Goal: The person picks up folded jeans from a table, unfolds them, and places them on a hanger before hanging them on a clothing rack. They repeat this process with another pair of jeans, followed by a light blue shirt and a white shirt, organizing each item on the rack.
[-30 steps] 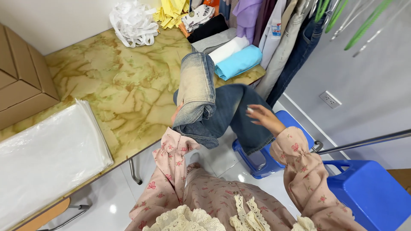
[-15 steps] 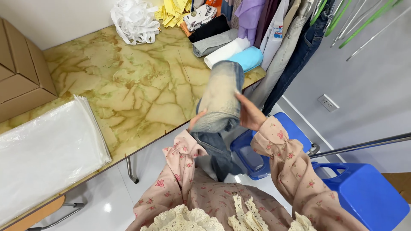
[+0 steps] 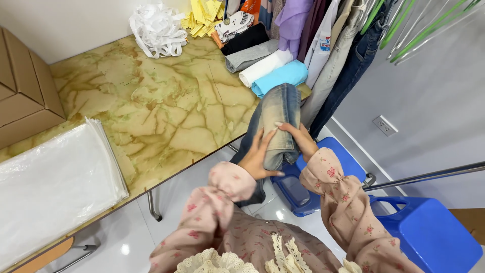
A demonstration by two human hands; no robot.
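A pair of faded blue jeans [image 3: 278, 117], folded into a narrow bundle, hangs over the near right edge of the marble-patterned table [image 3: 151, 106]. My left hand [image 3: 258, 156] grips the bundle from the left side. My right hand [image 3: 297, 137] clasps it from the right, fingers laid over the denim. Part of the jeans hangs below the table edge between my arms. Both my sleeves are pink with a flower print.
Rolled garments lie at the table's far right: a light blue one [image 3: 280, 77], a white one [image 3: 263, 66], grey and black ones. A white strap heap [image 3: 155, 28], a cardboard box [image 3: 22, 96], a clear plastic bag stack [image 3: 50, 182], hanging clothes [image 3: 333, 45], blue stools [image 3: 424, 232].
The jeans went from spread loosely between my hands to a tight narrow fold. Both hands came together around it, and the bundle moved up toward the table's right edge.
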